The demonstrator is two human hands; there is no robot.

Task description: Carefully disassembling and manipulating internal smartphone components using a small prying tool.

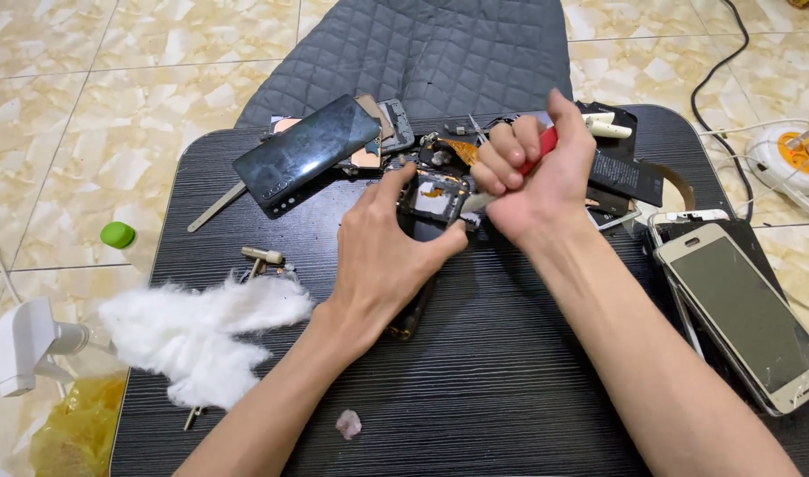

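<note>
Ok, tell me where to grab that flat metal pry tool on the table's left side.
Take the pry tool by its lower-left end, coming from the table's left edge. That end lies bare on the tabletop, while the upper end runs under the dark phone. It lies flat, so pinch its long edges.

**One head-worn view, looking steeply down**

You get a single camera on your head, tilted down and forward over the dark table (475,389). It sits close, with your forearms entering from the bottom edge; tiled floor (113,79) shows beyond the far rim.
</note>
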